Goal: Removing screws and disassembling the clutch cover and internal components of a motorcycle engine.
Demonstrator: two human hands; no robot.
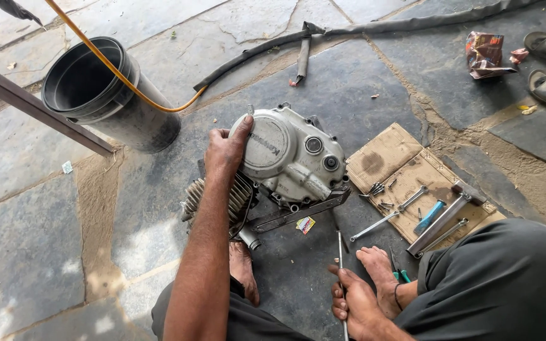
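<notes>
A grey motorcycle engine (pixel 292 158) lies on the stone floor, its round side cover facing up and its finned cylinder (pixel 240 192) pointing toward me. My left hand (pixel 225 151) rests on the cover's left edge, thumb up against the metal. My right hand (pixel 352 303) is low in the view, closed around a thin metal rod (pixel 340 252) that points up toward the engine. My bare feet sit just in front of the engine, one on each side of the rod.
A cardboard sheet (pixel 387 151) to the right carries a spanner (pixel 390 215), bolts, a blue-handled tool and a metal bar. A black bucket (pixel 105 95) with an orange hose stands at upper left. A black hose crosses the top. Sandals lie at upper right.
</notes>
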